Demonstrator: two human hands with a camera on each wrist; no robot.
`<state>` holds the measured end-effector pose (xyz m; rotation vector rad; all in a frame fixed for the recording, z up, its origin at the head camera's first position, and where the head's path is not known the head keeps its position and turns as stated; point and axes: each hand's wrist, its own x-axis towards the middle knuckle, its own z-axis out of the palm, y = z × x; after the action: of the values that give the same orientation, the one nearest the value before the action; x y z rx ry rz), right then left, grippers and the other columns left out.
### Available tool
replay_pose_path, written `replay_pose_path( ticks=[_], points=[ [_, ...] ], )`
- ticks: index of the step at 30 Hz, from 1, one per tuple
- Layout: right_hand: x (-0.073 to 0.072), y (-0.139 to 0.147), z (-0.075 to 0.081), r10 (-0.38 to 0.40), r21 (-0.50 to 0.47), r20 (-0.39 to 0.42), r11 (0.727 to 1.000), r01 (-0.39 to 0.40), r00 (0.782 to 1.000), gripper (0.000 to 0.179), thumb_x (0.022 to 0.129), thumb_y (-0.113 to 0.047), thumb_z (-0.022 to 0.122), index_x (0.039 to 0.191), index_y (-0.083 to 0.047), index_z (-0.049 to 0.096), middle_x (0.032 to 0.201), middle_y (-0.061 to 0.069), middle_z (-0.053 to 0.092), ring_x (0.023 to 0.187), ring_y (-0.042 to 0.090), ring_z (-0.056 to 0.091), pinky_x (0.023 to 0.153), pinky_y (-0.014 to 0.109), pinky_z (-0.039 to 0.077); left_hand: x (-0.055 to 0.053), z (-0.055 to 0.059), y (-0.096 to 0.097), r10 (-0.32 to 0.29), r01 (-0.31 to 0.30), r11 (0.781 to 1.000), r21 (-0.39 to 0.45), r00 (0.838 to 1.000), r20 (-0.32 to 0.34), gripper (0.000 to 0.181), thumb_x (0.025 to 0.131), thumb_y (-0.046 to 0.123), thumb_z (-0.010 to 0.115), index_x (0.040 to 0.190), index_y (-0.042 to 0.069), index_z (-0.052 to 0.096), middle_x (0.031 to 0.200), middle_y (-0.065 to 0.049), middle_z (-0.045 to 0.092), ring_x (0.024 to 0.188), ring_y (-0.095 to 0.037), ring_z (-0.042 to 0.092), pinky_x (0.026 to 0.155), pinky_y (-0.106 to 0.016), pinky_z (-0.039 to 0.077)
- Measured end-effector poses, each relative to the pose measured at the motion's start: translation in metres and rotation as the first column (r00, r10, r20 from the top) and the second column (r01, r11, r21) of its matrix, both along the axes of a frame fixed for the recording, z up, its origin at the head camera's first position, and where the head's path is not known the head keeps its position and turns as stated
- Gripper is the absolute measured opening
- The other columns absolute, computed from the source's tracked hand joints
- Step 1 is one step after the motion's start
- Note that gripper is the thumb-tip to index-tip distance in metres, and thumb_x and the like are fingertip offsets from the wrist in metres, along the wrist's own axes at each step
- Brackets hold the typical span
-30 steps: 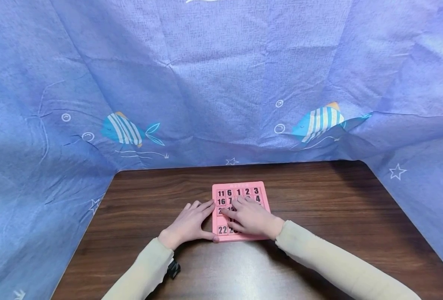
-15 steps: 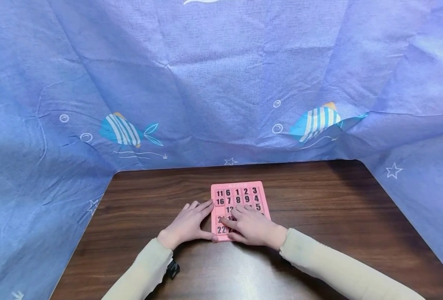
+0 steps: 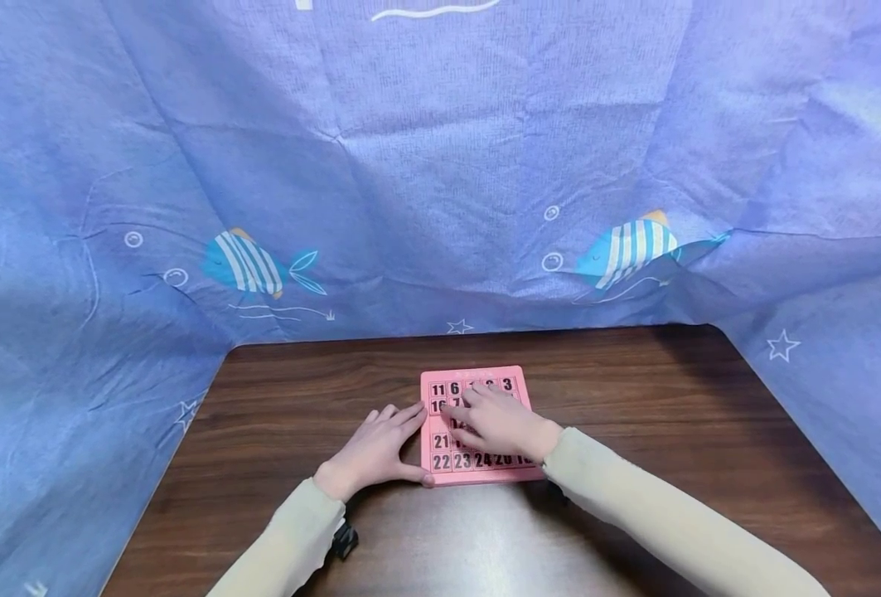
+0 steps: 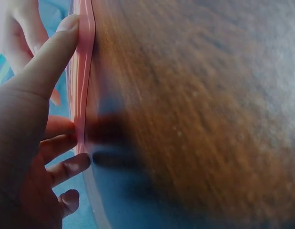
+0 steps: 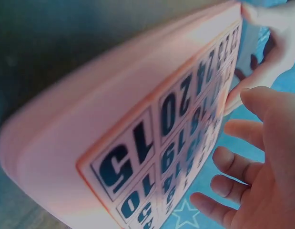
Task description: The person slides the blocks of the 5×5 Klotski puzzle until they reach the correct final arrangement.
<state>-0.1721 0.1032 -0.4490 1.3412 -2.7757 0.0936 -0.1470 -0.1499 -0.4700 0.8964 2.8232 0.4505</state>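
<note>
A pink sliding number puzzle [image 3: 485,478] lies on the table, with square tiles in black numerals. My left hand [image 3: 373,448] spreads along its left side, thumb at the near left corner and forefinger against the left edge. In the left wrist view, the thumb [image 4: 56,55] lies against the pink rim. My right hand [image 3: 503,424] is over the middle tiles, fingers loosely extended and the forefinger at the 16 tile [image 3: 438,406]. A bare pink slot shows under that tile, and the 21 tile [image 3: 441,441] is below the slot. The right hand covers several middle numbers.
The dark wood-grain table [image 3: 298,390] reaches around the puzzle on all sides. Blue cloth [image 3: 440,166] printed with striped fish hangs behind and beside it. A black object [image 3: 345,539] sits at the left wrist.
The 21 tile has slid down one row, leaving the slot above it. My right hand followed it down, then moved back up to the 16 tile. The left hand stays at the edge.
</note>
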Motion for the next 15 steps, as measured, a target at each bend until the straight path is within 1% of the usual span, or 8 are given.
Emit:
replay_pose_path(
  ticks=[4, 8, 11, 15],
  points=[
    [-0.008, -0.001, -0.005, -0.038, 0.021, 0.024, 0.999, 0.037, 0.999, 0.046, 0.105, -0.039, 0.059, 0.144, -0.017, 0.065, 0.106, 0.007, 0.064, 0.103, 0.026, 0.058, 0.092, 0.048, 0.049, 0.001, -0.001, 0.0, 0.001, -0.001, 1.0, 0.005, 1.0, 0.02, 0.109, 0.077, 0.071, 0.08, 0.158, 0.007, 0.046, 0.163, -0.01, 0.043, 0.132, -0.034, 0.049, 0.109, -0.056, 0.038],
    [-0.014, -0.002, -0.009, -0.048, 0.038, 0.015, 0.998, 0.048, 0.999, 0.045, 0.105, -0.04, 0.059, 0.144, -0.019, 0.065, 0.105, 0.006, 0.064, 0.1, 0.025, 0.056, 0.091, 0.047, 0.049, 0.001, -0.001, 0.0, 0.004, -0.004, 1.0, 0.0, 1.0, 0.019, 0.109, 0.077, 0.071, 0.079, 0.158, 0.008, 0.045, 0.163, -0.009, 0.043, 0.131, -0.032, 0.05, 0.108, -0.055, 0.039],
    [-0.014, -0.003, -0.01, -0.051, 0.049, 0.01, 0.997, 0.051, 0.999, 0.045, 0.105, -0.04, 0.059, 0.144, -0.019, 0.065, 0.105, 0.006, 0.064, 0.101, 0.024, 0.057, 0.092, 0.047, 0.049, 0.0, -0.001, 0.0, 0.002, -0.002, 1.0, -0.01, 1.0, 0.007, 0.109, 0.077, 0.072, 0.079, 0.158, 0.009, 0.046, 0.163, -0.009, 0.043, 0.129, -0.031, 0.05, 0.106, -0.053, 0.04],
    [-0.011, -0.003, -0.01, -0.039, 0.054, 0.002, 0.998, 0.039, 0.999, 0.047, 0.104, -0.041, 0.059, 0.145, -0.018, 0.064, 0.103, 0.006, 0.064, 0.101, 0.025, 0.058, 0.095, 0.049, 0.05, -0.001, -0.002, -0.001, 0.0, 0.0, 1.0, -0.017, 1.0, -0.015, 0.109, 0.076, 0.072, 0.079, 0.158, 0.008, 0.047, 0.163, -0.009, 0.045, 0.123, -0.029, 0.051, 0.102, -0.049, 0.041]
  ],
)
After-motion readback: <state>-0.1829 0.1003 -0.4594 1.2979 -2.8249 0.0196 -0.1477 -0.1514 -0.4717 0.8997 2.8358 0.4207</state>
